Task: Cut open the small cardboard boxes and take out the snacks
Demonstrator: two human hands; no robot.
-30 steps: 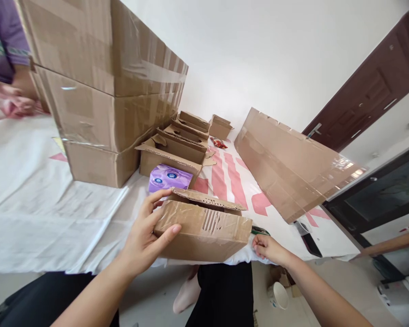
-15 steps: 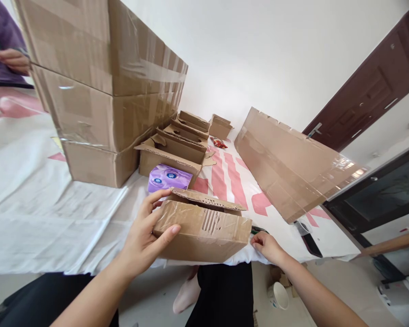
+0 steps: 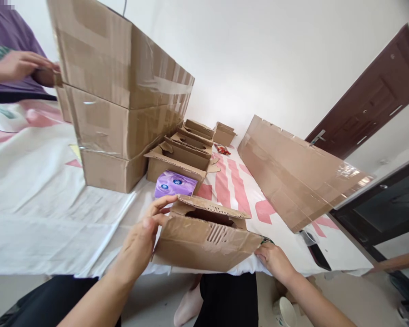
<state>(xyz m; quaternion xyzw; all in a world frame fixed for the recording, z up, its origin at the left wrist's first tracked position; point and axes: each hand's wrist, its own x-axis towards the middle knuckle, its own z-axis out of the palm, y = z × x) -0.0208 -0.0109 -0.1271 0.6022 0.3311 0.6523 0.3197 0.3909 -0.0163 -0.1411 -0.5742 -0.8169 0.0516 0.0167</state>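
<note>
A small brown cardboard box (image 3: 204, 249) lies on the near edge of the table, its top slot partly open between two raised flaps. My left hand (image 3: 146, 234) grips its left end, with fingers reaching to the far flap and the thumb at the near edge. At the box's right corner is my right hand (image 3: 274, 260), its fingers curled together. What they hold, if anything, is hidden. A dark green object (image 3: 267, 240) shows just beyond those fingers, mostly covered. Behind the box sits a purple tissue pack (image 3: 175, 184).
A tall stack of cardboard boxes (image 3: 104, 131) stands at left. Open boxes (image 3: 180, 156) line up behind the tissue pack. A large cardboard panel (image 3: 293, 168) stands at right, near a phone (image 3: 319, 257) and a clear cup (image 3: 308, 237). Another person's hand (image 3: 23, 63) touches the stack.
The box's top gap has widened. My left thumb has come off the front face. My right hand is now against the box's right corner. The other person's hand has reached to the stack.
</note>
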